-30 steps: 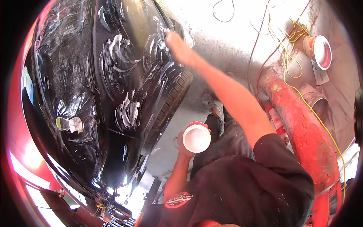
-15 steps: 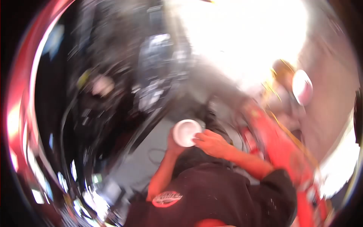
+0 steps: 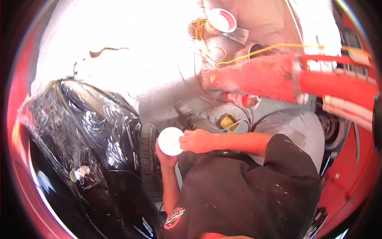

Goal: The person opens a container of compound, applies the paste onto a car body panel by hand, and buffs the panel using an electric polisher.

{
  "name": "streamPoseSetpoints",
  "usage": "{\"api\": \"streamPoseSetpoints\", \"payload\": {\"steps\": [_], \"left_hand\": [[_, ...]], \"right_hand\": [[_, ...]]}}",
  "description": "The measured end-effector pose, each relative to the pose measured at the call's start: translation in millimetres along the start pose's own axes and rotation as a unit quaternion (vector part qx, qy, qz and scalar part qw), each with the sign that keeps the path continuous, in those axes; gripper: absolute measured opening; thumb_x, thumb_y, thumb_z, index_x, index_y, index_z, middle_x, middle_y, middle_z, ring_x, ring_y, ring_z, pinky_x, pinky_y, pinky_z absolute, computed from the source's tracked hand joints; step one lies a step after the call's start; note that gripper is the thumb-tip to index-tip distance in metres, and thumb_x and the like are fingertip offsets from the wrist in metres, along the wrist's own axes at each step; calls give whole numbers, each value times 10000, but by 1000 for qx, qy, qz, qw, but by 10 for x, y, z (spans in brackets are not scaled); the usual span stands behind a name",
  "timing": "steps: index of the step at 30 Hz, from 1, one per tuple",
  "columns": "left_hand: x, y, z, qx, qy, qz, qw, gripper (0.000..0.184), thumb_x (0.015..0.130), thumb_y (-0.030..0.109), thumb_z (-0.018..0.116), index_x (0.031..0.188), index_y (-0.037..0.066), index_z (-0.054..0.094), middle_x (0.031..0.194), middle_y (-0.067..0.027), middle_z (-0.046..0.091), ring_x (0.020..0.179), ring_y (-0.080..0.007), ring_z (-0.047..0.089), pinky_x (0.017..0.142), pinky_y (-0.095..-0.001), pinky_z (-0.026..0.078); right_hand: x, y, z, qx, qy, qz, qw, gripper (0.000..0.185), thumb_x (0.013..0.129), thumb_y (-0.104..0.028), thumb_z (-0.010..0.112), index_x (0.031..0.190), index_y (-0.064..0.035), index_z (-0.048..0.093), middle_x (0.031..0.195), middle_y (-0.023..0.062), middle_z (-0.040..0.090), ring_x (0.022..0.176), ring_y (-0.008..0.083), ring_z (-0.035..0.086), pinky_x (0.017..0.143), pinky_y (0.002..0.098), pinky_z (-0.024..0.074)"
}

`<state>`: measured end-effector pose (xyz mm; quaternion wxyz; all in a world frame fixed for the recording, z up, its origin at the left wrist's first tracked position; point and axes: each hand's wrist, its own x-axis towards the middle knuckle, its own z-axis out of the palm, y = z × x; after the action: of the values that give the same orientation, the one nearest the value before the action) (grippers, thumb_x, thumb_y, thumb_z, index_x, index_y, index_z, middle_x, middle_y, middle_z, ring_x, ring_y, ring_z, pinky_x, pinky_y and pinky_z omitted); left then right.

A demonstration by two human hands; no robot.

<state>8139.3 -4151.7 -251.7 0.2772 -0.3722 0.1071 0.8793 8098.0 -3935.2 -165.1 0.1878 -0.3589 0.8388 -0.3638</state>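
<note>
My left hand (image 3: 166, 159) holds the white tub (image 3: 170, 142) near the tyre (image 3: 149, 159). My right hand's (image 3: 199, 141) fingers bend at its rim, their grip unclear. I judge the step is at the tub; moving on calls for keeping it level.

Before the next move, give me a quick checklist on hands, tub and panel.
1. Left hand supporting white tub: ok.
2. Right hand at the tub's edge: ok; grip on it, cannot tell.
3. Tub's contents visible: cannot tell, its round top shows only as bright white.
4. Both hands off black panel: ok.
5. Panel free of white streaks: not ok.
6. Yellow cord away from hands: ok.
</note>
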Motion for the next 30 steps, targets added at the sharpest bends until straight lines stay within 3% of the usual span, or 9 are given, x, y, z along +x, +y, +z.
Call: {"api": "streamPoseSetpoints", "payload": {"steps": [3, 7, 10, 11, 13, 21, 24, 27, 30], "left_hand": [[-67, 109, 296, 40, 7, -20, 999, 612, 1011, 514, 411, 1371, 45, 569, 1316, -142, 645, 1194, -340, 627, 1032, -487, 501], [30, 166, 310, 85, -37, -87, 992, 626, 988, 512, 407, 1407, 69, 546, 1396, -157, 599, 1266, -363, 586, 1057, -540, 492], [210, 146, 60, 148, -25, -60, 987, 542, 1022, 471, 436, 1332, 63, 614, 1298, -124, 675, 1219, -317, 629, 1045, -500, 509], [125, 122, 294, 140, -47, -84, 985, 510, 1039, 463, 448, 1328, 74, 605, 1296, -96, 671, 1202, -270, 637, 1033, -470, 504], [51, 129, 577, 158, -84, -93, 980, 506, 1037, 459, 461, 1333, 76, 606, 1298, -97, 670, 1202, -271, 636, 1024, -474, 509], [2, 580, 899, 104, -107, -51, 987, 680, 1028, 559, 419, 1442, 25, 499, 1443, -150, 564, 1301, -334, 560, 1080, -521, 453], [27, 832, 1062, 69, -145, -64, 985, 769, 1010, 624, 411, 1507, 38, 404, 1503, -170, 489, 1335, -380, 517, 1058, -609, 439], [205, 1027, 1250, 132, -76, -21, 988, 792, 995, 673, 394, 1534, 94, 366, 1480, -194, 484, 1277, -402, 544, 939, -652, 495], [523, 1159, 1303, 172, -60, -4, 983, 769, 1008, 638, 431, 1544, 92, 347, 1469, -195, 492, 1245, -360, 560, 983, -597, 490]], "right_hand": [[-40, -202, -94, 14, 74, 29, 997, 144, 866, -207, 697, 874, -99, 603, 916, 45, 552, 827, 254, 584, 636, 389, 566], [-171, -358, -84, -4, 125, 76, 989, 155, 861, -210, 706, 859, -94, 604, 934, 53, 561, 852, 263, 593, 674, 396, 559], [-274, -428, 12, -5, 149, 107, 983, 128, 860, -177, 724, 888, -87, 638, 928, 70, 590, 861, 295, 604, 736, 405, 534], [-312, -494, -33, 18, 155, 142, 977, 117, 857, -160, 732, 898, -86, 650, 923, 76, 601, 860, 305, 606, 749, 408, 524], [-289, -585, -199, 33, 160, 152, 975, 118, 845, -123, 749, 912, -79, 663, 914, 82, 618, 851, 317, 608, 739, 418, 517], [354, -507, -681, -2, 119, 76, 990, 137, 873, -148, 724, 950, -66, 646, 965, 90, 626, 888, 316, 615, 770, 424, 528], [684, -284, -980, -4, 83, 72, 994, 140, 879, -150, 722, 947, -56, 644, 963, 97, 628, 902, 322, 623, 778, 425, 526], [1043, 74, -1287, -11, 78, 74, 994, 130, 878, -113, 718, 942, -37, 634, 933, 119, 627, 869, 343, 627, 758, 434, 516], [1475, 621, -1600, -39, 58, 85, 994, 132, 882, -107, 710, 946, -24, 630, 921, 142, 627, 858, 365, 632, 748, 448, 510]]}}
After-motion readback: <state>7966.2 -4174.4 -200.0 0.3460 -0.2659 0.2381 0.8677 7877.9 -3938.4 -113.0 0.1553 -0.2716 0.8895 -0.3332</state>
